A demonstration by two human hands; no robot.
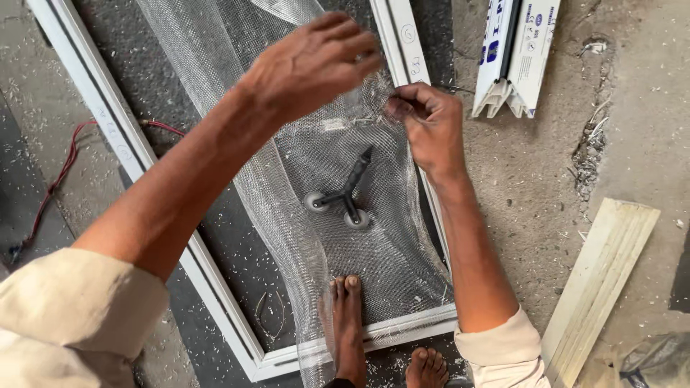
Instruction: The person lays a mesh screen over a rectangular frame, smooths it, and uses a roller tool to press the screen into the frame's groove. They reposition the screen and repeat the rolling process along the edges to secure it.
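Grey woven mesh (338, 237), pinched by right hand (430, 123) at white frame (215, 294).

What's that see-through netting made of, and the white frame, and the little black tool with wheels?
Netting: fine woven mesh, likely fibreglass or thin wire, grey and floppy. Frame: smooth white, probably plastic. Tool: black handle, perhaps plastic or metal; pale wheels.

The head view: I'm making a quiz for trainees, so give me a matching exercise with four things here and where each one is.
Things:
1. roller tool
2. red wire
3. right hand
4. wooden plank

Places:
A. on the floor, right of the frame
B. pinching mesh at the frame's right rail
C. lying on the mesh inside the frame
D. on the floor, left of the frame

Pairs: 1-C, 2-D, 3-B, 4-A
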